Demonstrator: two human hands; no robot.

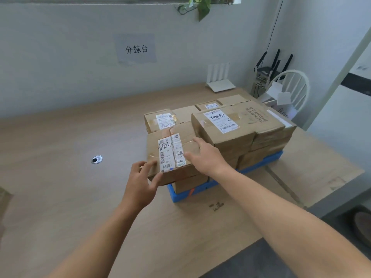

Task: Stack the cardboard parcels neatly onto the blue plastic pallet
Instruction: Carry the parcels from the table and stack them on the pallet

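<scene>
Two bare hands meet at the nearest box (pixel 173 155) of a stack of cardboard parcels (pixel 241 125) on a blue pallet (pixel 202 188); the pallet rests on a wooden table (pixel 60 177), right of centre, with only its near edge and right edge showing beneath the cardboard. Left hand (pixel 143 184): fingers spread, fingertips (pixel 159 177) touching the near left corner of the nearest box, not closed around it. Right hand (pixel 206 155): open, palm down, laid on the box's top at its right side; the thumb points toward the white shipping labels (pixel 170 152). This box lies on the near left of the stack, slightly askew, its near left corner overhanging the pallet edge; a larger labelled box (pixel 226 125) sits higher just to its right; further parcels fill the far side. Far right: a white router (pixel 219 81) on the table, a white chair (pixel 291 87) beyond it; far wall: a paper sign (pixel 136 49); left of the stack, a round cable hole (pixel 97 159) in the tabletop.
</scene>
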